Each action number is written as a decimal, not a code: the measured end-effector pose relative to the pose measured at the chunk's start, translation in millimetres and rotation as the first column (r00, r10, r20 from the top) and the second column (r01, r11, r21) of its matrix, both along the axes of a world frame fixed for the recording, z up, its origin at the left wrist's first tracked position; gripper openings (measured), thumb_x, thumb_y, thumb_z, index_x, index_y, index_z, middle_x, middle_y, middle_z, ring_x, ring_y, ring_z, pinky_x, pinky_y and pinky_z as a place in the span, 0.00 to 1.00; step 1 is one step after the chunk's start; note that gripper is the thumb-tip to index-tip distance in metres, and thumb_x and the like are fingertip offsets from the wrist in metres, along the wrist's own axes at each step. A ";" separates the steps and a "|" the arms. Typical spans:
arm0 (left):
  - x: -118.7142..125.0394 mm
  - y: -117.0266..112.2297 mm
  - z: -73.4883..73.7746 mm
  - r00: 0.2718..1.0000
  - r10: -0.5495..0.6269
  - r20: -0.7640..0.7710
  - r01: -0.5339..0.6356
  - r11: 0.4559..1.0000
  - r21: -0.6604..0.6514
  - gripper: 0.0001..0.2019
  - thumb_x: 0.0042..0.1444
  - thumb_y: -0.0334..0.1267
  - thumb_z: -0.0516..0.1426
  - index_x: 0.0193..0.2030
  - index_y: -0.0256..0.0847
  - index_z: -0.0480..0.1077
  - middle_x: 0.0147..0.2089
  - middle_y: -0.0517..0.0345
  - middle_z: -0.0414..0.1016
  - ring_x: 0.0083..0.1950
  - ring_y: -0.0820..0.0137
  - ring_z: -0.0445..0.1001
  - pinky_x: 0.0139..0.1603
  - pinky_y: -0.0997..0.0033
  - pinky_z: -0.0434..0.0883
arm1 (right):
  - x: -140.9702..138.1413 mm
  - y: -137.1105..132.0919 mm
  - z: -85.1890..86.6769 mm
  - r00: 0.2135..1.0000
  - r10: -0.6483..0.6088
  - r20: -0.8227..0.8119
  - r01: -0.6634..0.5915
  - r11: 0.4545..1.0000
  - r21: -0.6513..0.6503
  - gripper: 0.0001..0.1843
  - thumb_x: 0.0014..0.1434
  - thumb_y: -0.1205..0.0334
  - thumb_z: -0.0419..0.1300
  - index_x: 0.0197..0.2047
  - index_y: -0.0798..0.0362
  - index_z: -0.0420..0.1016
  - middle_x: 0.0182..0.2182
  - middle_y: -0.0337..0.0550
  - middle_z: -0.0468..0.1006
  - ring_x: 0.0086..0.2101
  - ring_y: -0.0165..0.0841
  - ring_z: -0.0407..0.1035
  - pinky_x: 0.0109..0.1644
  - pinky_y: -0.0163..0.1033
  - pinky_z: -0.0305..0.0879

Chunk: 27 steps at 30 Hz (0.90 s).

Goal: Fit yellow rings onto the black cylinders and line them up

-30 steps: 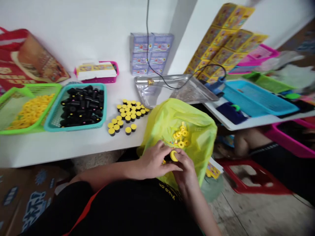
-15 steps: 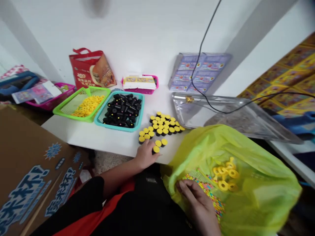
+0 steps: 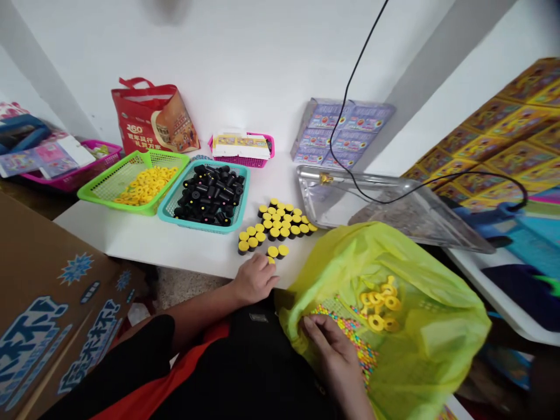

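Observation:
My left hand (image 3: 255, 279) rests at the front edge of the white table (image 3: 144, 242), fingers curled round a black cylinder with a yellow cap (image 3: 271, 261). Just beyond it stands a cluster of several capped cylinders (image 3: 277, 224). My right hand (image 3: 330, 350) is inside a yellow-green plastic bag (image 3: 420, 344) on my lap, fingertips bent onto small coloured beads (image 3: 356, 341). Several yellow rings (image 3: 378, 303) lie deeper in the bag.
A green basket of yellow rings (image 3: 135, 185) and a teal basket of black cylinders (image 3: 209, 197) sit at the left. A metal tray (image 3: 385, 207) with a black cable (image 3: 350, 169) lies on the right. A cardboard box (image 3: 48, 309) stands at my left.
My left hand left the bag and went to the table edge with a capped cylinder. My right hand stayed in the bag, among the beads. The view swung left.

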<state>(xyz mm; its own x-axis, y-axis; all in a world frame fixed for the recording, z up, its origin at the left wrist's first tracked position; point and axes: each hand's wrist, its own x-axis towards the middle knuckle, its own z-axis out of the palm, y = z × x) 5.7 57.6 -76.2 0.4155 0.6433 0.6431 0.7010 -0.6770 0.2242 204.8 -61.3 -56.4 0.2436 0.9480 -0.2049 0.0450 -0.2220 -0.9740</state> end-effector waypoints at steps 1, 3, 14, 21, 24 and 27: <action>3.1 -1.7 -0.5 0.998 -0.060 -0.029 0.061 0.997 0.038 0.11 0.65 0.41 0.57 0.31 0.40 0.70 0.33 0.52 0.69 0.38 0.63 0.73 0.38 0.66 0.73 | -1.8 0.7 1.7 1.000 -0.001 0.006 0.001 1.000 0.007 0.28 0.44 0.34 0.71 0.27 0.52 0.77 0.24 0.41 0.73 0.28 0.35 0.66 0.33 0.39 0.64; 8.6 -4.8 -2.9 0.986 -0.152 -0.073 0.154 0.988 0.023 0.15 0.67 0.39 0.54 0.28 0.40 0.69 0.30 0.53 0.68 0.35 0.65 0.72 0.37 0.67 0.72 | -4.8 1.4 4.6 1.000 -0.004 0.027 0.003 1.000 0.017 0.28 0.44 0.33 0.71 0.27 0.53 0.77 0.23 0.41 0.72 0.27 0.34 0.65 0.32 0.39 0.63; 37.2 -4.2 11.6 0.940 -0.188 -0.285 0.027 0.873 -0.488 0.22 0.65 0.31 0.50 0.65 0.34 0.65 0.47 0.40 0.78 0.44 0.56 0.80 0.42 0.60 0.77 | -9.2 1.0 14.2 0.996 0.006 0.084 -0.010 0.999 0.038 0.28 0.47 0.33 0.69 0.26 0.53 0.75 0.22 0.39 0.70 0.26 0.33 0.63 0.30 0.38 0.62; 50.9 0.8 15.2 0.937 -0.130 -0.323 -0.059 0.856 -0.513 0.25 0.66 0.34 0.51 0.68 0.24 0.62 0.41 0.33 0.79 0.40 0.51 0.81 0.36 0.58 0.75 | -10.6 1.8 14.6 0.997 -0.022 0.080 0.018 0.998 0.052 0.30 0.44 0.31 0.69 0.25 0.52 0.74 0.22 0.40 0.71 0.26 0.35 0.65 0.32 0.39 0.65; 39.5 -3.9 21.7 0.956 -0.149 -0.252 -0.008 0.846 -0.533 0.20 0.66 0.40 0.55 0.61 0.33 0.70 0.41 0.40 0.80 0.39 0.54 0.80 0.37 0.61 0.75 | -9.5 1.3 12.1 0.996 0.000 0.095 -0.004 0.999 0.038 0.29 0.46 0.31 0.68 0.26 0.52 0.74 0.23 0.40 0.71 0.26 0.35 0.65 0.32 0.39 0.65; 8.0 6.7 45.3 0.987 -0.162 0.019 0.148 0.839 -0.524 0.10 0.65 0.40 0.57 0.46 0.42 0.77 0.38 0.53 0.81 0.38 0.65 0.79 0.40 0.70 0.73 | -7.5 0.6 9.0 0.993 0.023 0.116 -0.027 0.999 0.034 0.28 0.49 0.32 0.67 0.26 0.52 0.74 0.23 0.40 0.70 0.26 0.35 0.65 0.31 0.39 0.64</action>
<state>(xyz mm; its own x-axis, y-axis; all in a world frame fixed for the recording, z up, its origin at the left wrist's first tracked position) 13.7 64.3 -30.9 0.5492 0.8065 0.2190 0.6069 -0.5650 0.5589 197.2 -60.7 -47.4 0.2402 0.9601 -0.1429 0.1630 -0.1850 -0.9691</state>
